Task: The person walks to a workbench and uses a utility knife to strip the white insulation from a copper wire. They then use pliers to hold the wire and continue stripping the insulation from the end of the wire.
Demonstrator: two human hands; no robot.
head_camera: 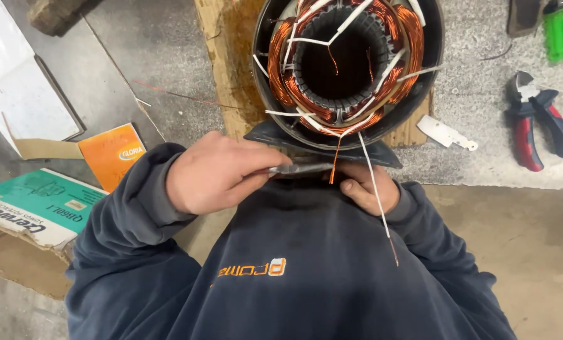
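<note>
Close against the dark sweatshirt, the left hand (221, 171) is clenched around a slim metal tool (300, 169) whose tip points toward the right hand (364, 186). The right hand's fingers are curled beside a bare copper wire (335, 160) that hangs from the motor stator (347, 66) just above both hands; whether it pinches the wire I cannot tell. Well off to the right hand's side, red-handled pliers (536, 126) lie on the desk (483, 94).
</note>
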